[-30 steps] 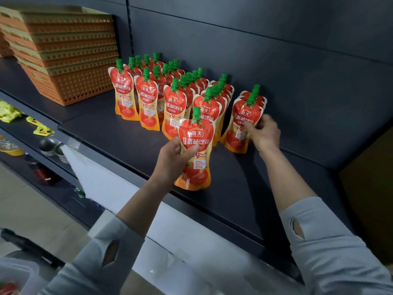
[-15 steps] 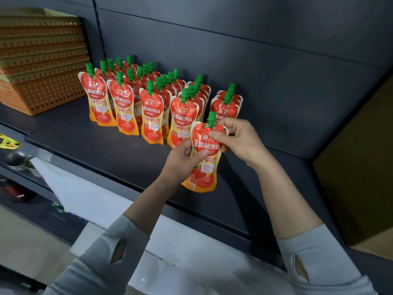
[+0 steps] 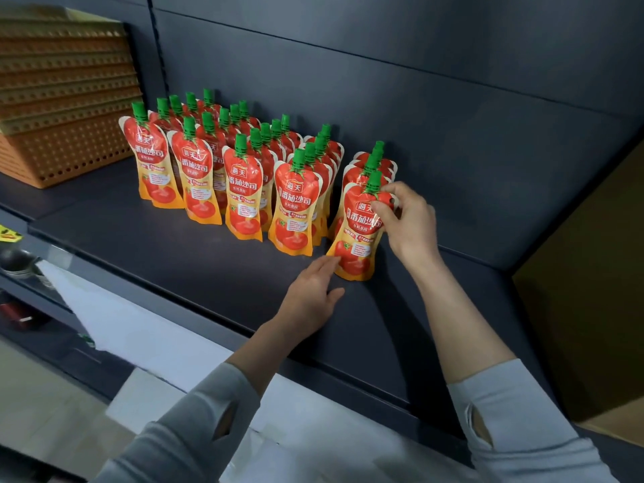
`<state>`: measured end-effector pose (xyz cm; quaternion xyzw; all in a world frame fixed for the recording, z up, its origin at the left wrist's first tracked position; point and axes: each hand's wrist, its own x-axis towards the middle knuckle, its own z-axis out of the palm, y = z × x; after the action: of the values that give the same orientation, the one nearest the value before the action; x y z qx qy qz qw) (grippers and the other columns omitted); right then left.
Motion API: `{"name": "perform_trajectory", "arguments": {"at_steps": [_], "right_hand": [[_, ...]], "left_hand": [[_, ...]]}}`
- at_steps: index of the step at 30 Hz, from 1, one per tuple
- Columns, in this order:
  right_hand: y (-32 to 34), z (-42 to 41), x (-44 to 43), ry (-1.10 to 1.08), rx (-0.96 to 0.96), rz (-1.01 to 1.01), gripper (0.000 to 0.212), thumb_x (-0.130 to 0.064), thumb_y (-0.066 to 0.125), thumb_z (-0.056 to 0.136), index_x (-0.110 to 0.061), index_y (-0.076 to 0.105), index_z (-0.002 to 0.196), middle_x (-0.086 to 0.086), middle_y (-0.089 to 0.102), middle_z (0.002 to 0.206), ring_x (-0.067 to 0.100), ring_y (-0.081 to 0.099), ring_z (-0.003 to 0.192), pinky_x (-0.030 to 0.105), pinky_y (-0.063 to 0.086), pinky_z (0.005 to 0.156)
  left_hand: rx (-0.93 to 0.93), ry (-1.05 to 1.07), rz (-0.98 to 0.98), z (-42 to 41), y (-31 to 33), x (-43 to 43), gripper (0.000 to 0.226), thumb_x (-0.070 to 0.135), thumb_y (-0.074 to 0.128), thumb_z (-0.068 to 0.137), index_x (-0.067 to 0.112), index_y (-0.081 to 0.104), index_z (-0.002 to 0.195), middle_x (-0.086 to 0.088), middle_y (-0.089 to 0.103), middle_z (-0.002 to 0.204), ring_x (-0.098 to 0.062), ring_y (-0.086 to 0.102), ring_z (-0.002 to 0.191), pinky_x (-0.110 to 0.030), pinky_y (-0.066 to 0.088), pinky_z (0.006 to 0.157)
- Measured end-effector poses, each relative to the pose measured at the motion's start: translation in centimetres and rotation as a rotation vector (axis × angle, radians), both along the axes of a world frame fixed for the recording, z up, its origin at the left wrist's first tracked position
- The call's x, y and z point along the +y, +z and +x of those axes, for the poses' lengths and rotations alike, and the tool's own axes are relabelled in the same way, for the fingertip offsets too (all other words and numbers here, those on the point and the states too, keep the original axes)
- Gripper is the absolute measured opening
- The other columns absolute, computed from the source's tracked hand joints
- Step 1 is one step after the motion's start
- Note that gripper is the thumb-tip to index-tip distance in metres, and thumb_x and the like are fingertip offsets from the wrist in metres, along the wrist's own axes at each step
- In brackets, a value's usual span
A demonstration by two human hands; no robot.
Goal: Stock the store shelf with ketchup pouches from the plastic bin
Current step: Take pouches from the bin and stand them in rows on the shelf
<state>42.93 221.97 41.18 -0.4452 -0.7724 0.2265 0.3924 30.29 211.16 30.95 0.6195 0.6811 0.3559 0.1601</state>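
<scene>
Several red ketchup pouches with green caps stand in rows (image 3: 240,176) on the dark shelf (image 3: 195,259). At the right end of the front row stands one more pouch (image 3: 359,235), upright on the shelf in front of two others. My right hand (image 3: 406,221) pinches its upper right side near the cap. My left hand (image 3: 313,291) lies open and flat on the shelf, its fingertips just touching the pouch's lower left corner. The plastic bin is out of view.
A stack of orange perforated baskets (image 3: 59,109) fills the shelf's left end. The dark back panel (image 3: 418,81) rises behind the pouches. Bare shelf lies to the right of the held pouch. Below the shelf edge hangs a white sheet (image 3: 146,343).
The pouch passed from my left hand to my right and now stands at the right end of the front row. My left hand let go and dropped flat onto the shelf.
</scene>
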Motion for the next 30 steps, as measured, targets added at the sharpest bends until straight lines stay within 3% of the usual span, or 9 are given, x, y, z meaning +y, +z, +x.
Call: {"name": "perform_trajectory", "arguments": {"at_steps": [5, 14, 20, 26, 30], "right_hand": [[-0.2, -0.8, 0.8, -0.006, -0.014, 0.068, 0.03, -0.025, 0.062, 0.098, -0.016, 0.061, 0.127, 0.005, 0.065, 0.131, 0.02, 0.062, 0.119, 0.041, 0.055, 0.097], [-0.7, -1.2, 1.7, 0.007, -0.098, 0.206, 0.031, -0.024, 0.062, 0.098, -0.013, 0.06, 0.127, 0.005, 0.065, 0.128, 0.02, 0.063, 0.115, 0.039, 0.055, 0.096], [-0.9, -1.1, 1.1, -0.003, -0.196, 0.2, 0.044, -0.027, 0.063, 0.098, -0.016, 0.049, 0.138, 0.007, 0.058, 0.139, 0.024, 0.058, 0.125, 0.041, 0.051, 0.102], [-1.4, -0.7, -1.5, -0.106, -0.198, 0.275, 0.06, -0.022, 0.067, 0.094, -0.021, 0.036, 0.145, 0.01, 0.047, 0.139, 0.026, 0.062, 0.116, 0.044, 0.055, 0.093], [-2.8, -1.5, -5.4, -0.168, -0.191, 0.347, 0.057, -0.018, 0.066, 0.093, -0.016, 0.041, 0.143, 0.013, 0.047, 0.136, 0.029, 0.057, 0.118, 0.044, 0.053, 0.091]], "left_hand": [[0.057, 0.023, -0.045, 0.4, -0.4, 1.8, 0.065, 0.023, 0.056, 0.095, 0.015, 0.023, 0.152, -0.003, 0.025, 0.158, -0.019, 0.019, 0.146, -0.027, 0.016, 0.116], [0.066, 0.077, -0.06, 0.8, -0.7, 2.6, 0.07, 0.023, 0.058, 0.094, 0.016, 0.021, 0.152, -0.004, 0.021, 0.159, -0.021, 0.019, 0.146, -0.031, 0.019, 0.116], [0.036, 0.041, -0.078, 0.3, 0.0, 2.1, 0.068, 0.023, 0.057, 0.094, 0.015, 0.022, 0.152, -0.005, 0.024, 0.158, -0.021, 0.02, 0.146, -0.029, 0.019, 0.116], [-0.041, 0.077, 0.097, -2.0, 1.2, -1.6, 0.053, 0.02, 0.059, 0.093, 0.017, 0.042, 0.144, -0.001, 0.047, 0.145, -0.018, 0.042, 0.134, -0.03, 0.034, 0.107], [-0.149, 0.167, 0.214, -5.2, 1.2, -5.7, 0.046, 0.02, 0.062, 0.091, 0.023, 0.052, 0.136, 0.003, 0.058, 0.131, -0.014, 0.056, 0.119, -0.038, 0.048, 0.1]]}}
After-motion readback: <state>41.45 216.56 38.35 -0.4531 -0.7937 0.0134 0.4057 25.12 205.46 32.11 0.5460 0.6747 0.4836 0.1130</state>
